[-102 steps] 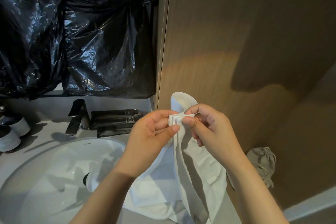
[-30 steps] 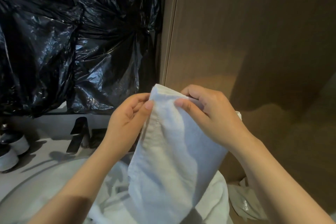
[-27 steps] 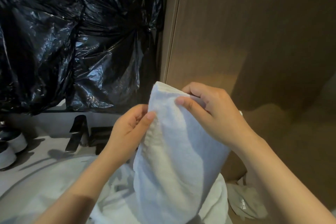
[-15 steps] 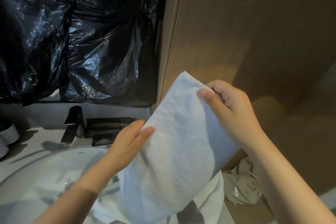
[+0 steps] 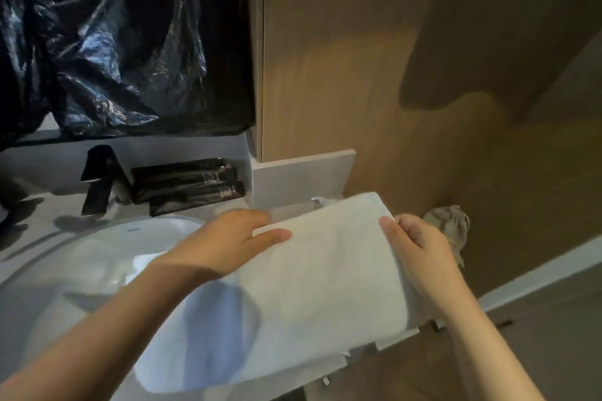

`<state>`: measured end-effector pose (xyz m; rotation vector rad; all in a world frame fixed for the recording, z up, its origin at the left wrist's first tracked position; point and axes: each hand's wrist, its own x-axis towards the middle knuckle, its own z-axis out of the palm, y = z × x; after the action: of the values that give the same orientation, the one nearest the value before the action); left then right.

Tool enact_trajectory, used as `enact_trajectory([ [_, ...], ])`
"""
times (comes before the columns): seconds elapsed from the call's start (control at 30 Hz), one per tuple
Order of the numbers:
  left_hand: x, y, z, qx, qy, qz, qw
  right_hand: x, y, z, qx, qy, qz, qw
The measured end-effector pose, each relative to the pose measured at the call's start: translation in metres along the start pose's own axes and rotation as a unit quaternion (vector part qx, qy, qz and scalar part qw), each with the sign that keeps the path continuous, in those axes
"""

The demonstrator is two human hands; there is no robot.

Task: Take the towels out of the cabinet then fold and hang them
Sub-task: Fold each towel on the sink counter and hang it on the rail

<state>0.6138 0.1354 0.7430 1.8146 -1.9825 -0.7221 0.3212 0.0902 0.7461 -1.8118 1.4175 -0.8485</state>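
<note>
A folded white towel (image 5: 312,286) lies spread low over the right end of the vanity counter. My left hand (image 5: 228,244) holds its far left edge, thumb on top and fingers hidden behind the cloth. My right hand (image 5: 420,254) grips the far right corner, thumb on top and fingers curled under. More white cloth (image 5: 143,264) shows in the basin behind my left forearm.
A white sink basin (image 5: 97,254) and a black tap (image 5: 97,182) sit at left, with black packets (image 5: 189,182) beside them. Black plastic sheeting (image 5: 123,42) covers the wall above. A wooden panel (image 5: 358,58) stands ahead. A grey cloth bundle (image 5: 449,225) hangs at right.
Both hands have brought the towel down from an upright hold in front of the panel to a flat, low position over the counter. The view has tilted downward.
</note>
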Motion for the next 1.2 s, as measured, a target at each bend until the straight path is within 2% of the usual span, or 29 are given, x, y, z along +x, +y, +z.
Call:
enact_trajectory([
  [0.1,0.017,0.002,0.063,-0.017,-0.092,-0.046,0.995,-0.02,0.045,0.001,-0.012,0.003,0.072,0.997],
  [0.17,0.027,0.004,0.098,-0.014,-0.111,-0.07,0.991,-0.03,0.07,0.001,-0.025,0.007,0.096,0.995],
  [0.4,0.06,0.017,0.144,0.023,-0.005,-0.03,0.999,-0.035,0.119,-0.008,-0.015,0.055,0.113,0.992],
  [0.5,0.062,0.02,0.156,0.008,0.035,0.023,0.999,-0.035,0.14,-0.008,-0.014,0.07,0.115,0.991],
  [0.7,0.063,0.02,0.178,0.048,0.072,0.015,0.996,-0.027,0.176,0.015,-0.1,0.04,0.173,0.979],
  [0.87,0.064,0.012,0.182,0.051,0.094,0.045,0.993,-0.023,0.189,0.032,-0.158,0.067,0.166,0.971],
  [1.0,0.066,0.006,0.18,0.055,0.1,0.052,0.992,-0.022,0.198,0.038,-0.221,0.03,0.174,0.959],
  [1.1,0.061,0.009,0.173,0.055,0.106,0.068,0.991,-0.02,0.199,0.038,-0.222,0.015,0.193,0.956],
  [1.2,0.043,0.009,0.159,0.051,0.122,0.077,0.988,-0.02,0.19,0.033,-0.181,0.055,0.191,0.963],
])
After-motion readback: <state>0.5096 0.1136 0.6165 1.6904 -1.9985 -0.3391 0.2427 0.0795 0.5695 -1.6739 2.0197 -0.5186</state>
